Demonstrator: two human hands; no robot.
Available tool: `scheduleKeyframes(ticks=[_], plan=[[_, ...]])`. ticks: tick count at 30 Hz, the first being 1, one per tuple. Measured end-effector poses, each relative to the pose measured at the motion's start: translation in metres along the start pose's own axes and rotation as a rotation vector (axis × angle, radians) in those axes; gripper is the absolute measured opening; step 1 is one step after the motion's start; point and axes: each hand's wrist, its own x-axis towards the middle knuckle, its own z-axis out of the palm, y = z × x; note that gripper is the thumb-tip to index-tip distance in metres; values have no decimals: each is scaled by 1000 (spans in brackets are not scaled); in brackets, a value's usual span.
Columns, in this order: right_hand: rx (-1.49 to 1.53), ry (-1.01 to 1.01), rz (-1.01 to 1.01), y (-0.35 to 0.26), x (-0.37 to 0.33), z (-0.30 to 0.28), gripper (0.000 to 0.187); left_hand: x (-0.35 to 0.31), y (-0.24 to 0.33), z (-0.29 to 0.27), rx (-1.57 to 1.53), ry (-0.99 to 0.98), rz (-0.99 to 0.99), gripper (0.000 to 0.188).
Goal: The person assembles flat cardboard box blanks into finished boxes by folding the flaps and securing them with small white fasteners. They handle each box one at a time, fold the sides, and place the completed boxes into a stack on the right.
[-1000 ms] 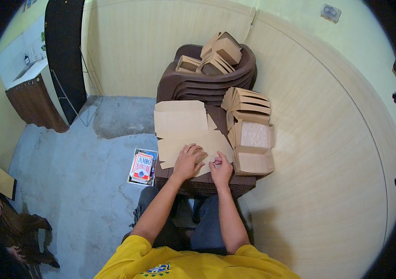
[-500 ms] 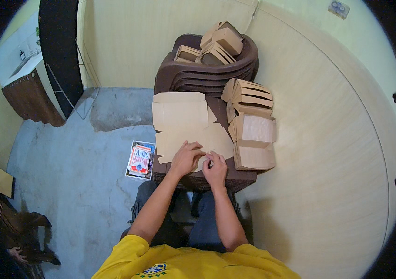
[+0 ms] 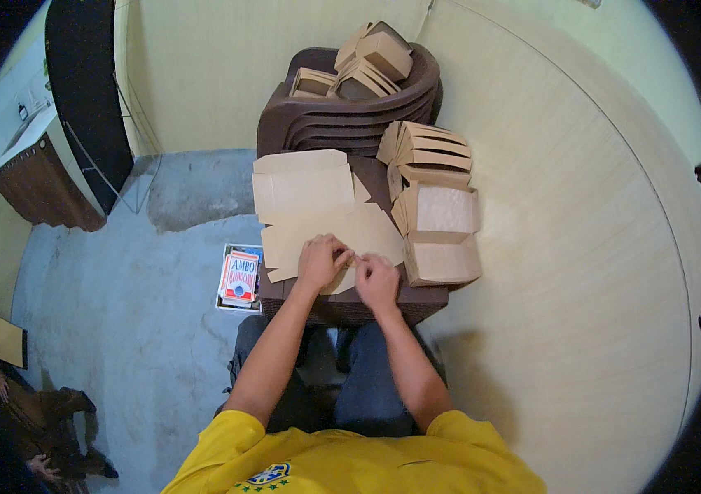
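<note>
Both hands (image 3: 320,262) (image 3: 378,282), curled, grip unclear, touch cardboard (image 3: 309,222) on brown chairs (image 3: 309,123) above bluish floor (image 3: 120,305).

A yellow crested T-shirt (image 3: 367,463) tops dark blue trousers (image 3: 375,375).

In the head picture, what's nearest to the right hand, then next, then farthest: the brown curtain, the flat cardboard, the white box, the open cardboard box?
From the right hand:
1. Flat cardboard: right at the hand.
2. Open cardboard box: to its right.
3. White box: left, beyond the left hand.
4. Brown curtain: far left.
</note>
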Motion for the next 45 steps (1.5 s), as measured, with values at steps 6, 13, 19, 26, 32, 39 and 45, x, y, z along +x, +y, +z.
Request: scheduleKeyframes(ticks=[6, 13, 19, 26, 32, 39, 45], plan=[[-82, 149, 102, 3, 44, 10, 49, 5, -3, 13, 202, 101, 75, 69], [216, -92, 398, 7, 70, 11, 43, 9, -14, 25, 279, 40, 90, 93], [298, 34, 157, 15, 48, 23, 44, 8, -10, 21, 334, 14, 77, 79], [153, -3, -148, 8, 34, 25, 48, 17, -12, 9, 363, -10, 22, 63], [-10, -115, -225, -3, 23, 19, 59, 16, -16, 8, 146, 52, 51, 55], [227, -219, -44, -4, 6, -4, 91, 18, -10, 10, 431, -53, -20, 60], [-63, -307, 40, -11, 33, -2, 98, 16, -11, 7, 480, -93, 24, 62]])
